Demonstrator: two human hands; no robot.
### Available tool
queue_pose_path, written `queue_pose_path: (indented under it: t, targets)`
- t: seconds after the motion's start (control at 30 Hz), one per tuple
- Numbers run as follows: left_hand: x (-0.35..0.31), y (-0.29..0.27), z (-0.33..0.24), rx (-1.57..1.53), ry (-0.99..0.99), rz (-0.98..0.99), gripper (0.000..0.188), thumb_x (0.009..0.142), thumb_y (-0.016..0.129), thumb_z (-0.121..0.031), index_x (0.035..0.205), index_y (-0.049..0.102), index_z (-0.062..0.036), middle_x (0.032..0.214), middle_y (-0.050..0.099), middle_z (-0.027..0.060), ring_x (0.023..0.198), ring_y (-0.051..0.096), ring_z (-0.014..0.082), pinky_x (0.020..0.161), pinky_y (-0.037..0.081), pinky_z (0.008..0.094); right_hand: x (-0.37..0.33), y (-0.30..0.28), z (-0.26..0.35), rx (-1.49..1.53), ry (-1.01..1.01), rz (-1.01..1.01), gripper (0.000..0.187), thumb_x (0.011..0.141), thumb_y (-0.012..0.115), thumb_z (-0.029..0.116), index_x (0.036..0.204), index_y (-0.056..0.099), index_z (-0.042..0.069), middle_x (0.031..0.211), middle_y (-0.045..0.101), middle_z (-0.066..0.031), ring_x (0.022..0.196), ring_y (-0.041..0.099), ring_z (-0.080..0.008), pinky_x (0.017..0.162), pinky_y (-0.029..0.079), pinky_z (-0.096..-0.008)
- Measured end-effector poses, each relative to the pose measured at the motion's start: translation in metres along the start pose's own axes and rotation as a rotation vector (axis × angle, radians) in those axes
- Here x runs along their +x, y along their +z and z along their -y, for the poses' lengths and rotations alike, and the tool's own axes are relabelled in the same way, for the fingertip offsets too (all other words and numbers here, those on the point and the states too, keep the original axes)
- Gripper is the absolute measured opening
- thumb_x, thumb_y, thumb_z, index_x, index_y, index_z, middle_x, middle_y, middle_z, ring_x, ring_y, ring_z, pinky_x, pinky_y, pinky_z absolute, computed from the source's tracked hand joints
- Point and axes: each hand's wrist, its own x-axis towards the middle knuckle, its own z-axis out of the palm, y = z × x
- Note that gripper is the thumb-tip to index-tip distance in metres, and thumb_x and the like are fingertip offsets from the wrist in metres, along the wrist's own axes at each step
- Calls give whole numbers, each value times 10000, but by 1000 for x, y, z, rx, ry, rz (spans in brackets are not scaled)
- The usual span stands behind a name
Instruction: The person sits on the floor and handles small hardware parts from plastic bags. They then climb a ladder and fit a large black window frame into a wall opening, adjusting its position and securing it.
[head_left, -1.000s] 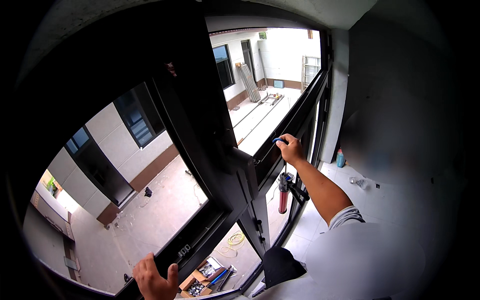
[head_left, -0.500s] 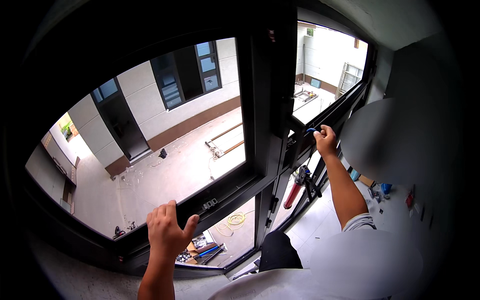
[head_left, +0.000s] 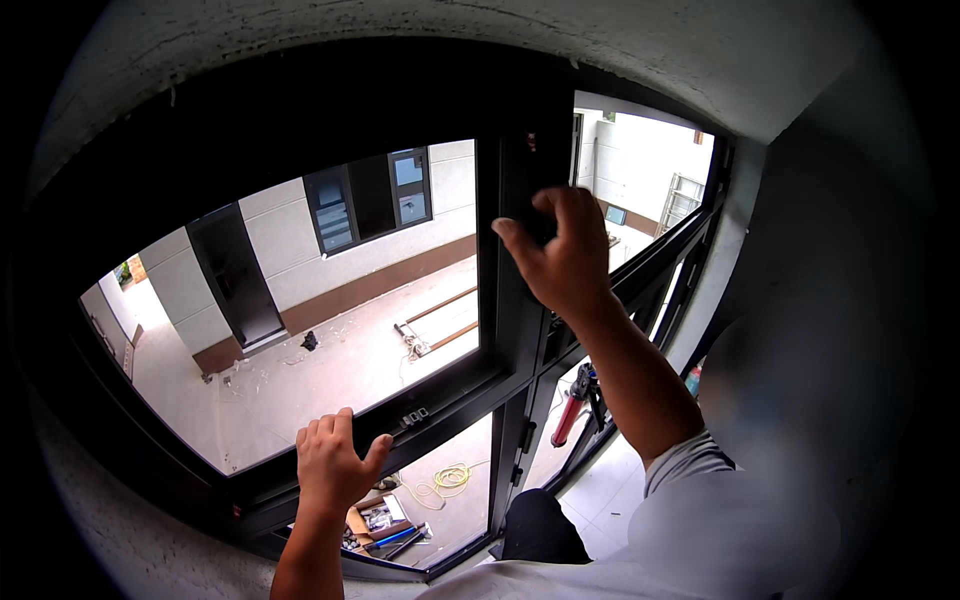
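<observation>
Fingers [head_left: 323,430] of the left hand [head_left: 335,470]: laid side by side on the lower rail [head_left: 460,397] of the dark frame [head_left: 505,362], thumb spread wide, clasped round nothing that I can see. Right hand [head_left: 570,250]: raised before the central upright [head_left: 515,170], thumb and forefinger well parted, nothing visible between them; contact with the upright cannot be told. Frame: already standing beneath rough plaster [head_left: 300,40], directly ahead; what is left to do on it does not show. Grey fittings [head_left: 413,418] sit on the rail, right of the left hand. Outward: a red caulking gun [head_left: 569,420], tilted, in neither hand; beyond the frame, a carton [head_left: 356,523] and a yellow hose [head_left: 452,484], coiled.
</observation>
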Motion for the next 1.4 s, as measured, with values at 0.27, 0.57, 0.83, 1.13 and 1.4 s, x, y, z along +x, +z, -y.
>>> queue_pose_path:
  t: [0.27, 0.57, 0.83, 1.13, 1.4]
  targets:
    - [2, 4, -1, -65, -2, 28, 665, 859, 644, -519, 1232, 614, 31, 1088, 652, 210, 1066, 595, 346, 991, 401, 429, 15, 45, -2, -232, 43, -121, 904, 926, 660, 376, 1510, 156, -96, 1446, 284, -374, 1330, 371, -536, 1034, 412, -615]
    - [4, 5, 1, -61, 22, 6, 663, 860, 638, -528, 1218, 625, 30, 1066, 655, 196, 1045, 598, 329, 977, 402, 428, 17, 53, 11, -352, 102, -143, 941, 869, 716, 226, 1532, 119, -71, 1460, 276, -381, 1345, 379, -525, 1048, 426, -581]
    - [4, 4, 2, -73, -12, 37, 666, 857, 645, -518, 1234, 619, 31, 1096, 663, 210, 1067, 607, 335, 990, 400, 429, 13, 53, 15, -320, -18, -194, 900, 793, 725, 107, 1522, 219, -48, 1456, 314, -353, 1362, 378, -483, 1106, 377, -554]
    - [4, 6, 6, -177, 19, -50, 606, 846, 681, -454, 1199, 640, 37, 1134, 665, 227, 1109, 610, 357, 1023, 413, 438, -29, 3, 117, 623, -134, 104, 588, 966, 590, 81, 1501, 368, -24, 919, 676, -171, 709, 699, -211, 635, 558, -333]
    - [-25, -2, -3, -1265, 63, -268, 189, 959, 672, -148, 1050, 619, 10, 974, 665, 85, 918, 641, 127, 825, 512, 271, -106, -32, 156, 673, 88, 634, 755, 822, 592, -37, 1534, 396, 120, 952, 625, -189, 784, 665, -307, 710, 559, -391]
